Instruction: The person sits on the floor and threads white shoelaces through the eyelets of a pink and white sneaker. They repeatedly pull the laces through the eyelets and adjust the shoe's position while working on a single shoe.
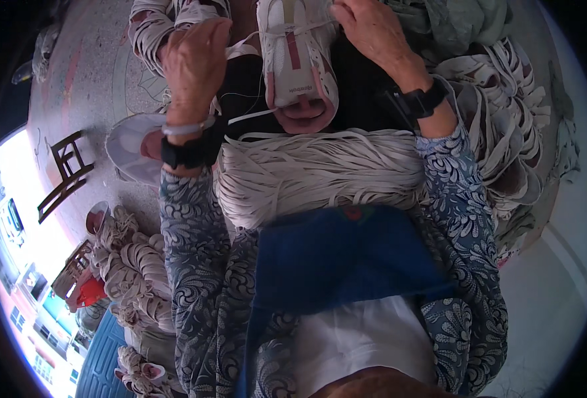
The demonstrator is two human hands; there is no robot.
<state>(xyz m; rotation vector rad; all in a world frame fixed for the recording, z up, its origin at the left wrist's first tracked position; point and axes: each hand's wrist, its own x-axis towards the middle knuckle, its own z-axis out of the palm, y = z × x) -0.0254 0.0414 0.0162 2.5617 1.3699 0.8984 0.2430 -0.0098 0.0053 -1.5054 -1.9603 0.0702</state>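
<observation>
A white mesh sneaker (pixel 298 56) with pink trim and a padded pink collar lies sole-down on the lap, above a thick bundle of flat white laces (pixel 320 174). The left hand (pixel 195 60) has its fingers curled shut around a thin white lace strand (pixel 253 115) beside the shoe. The right hand (pixel 371 30) rests at the shoe's toe end; its grip cannot be told. A folded blue cloth (pixel 346 259) lies below the bundle. More laced shoes (pixel 137 265) pile on the floor.
</observation>
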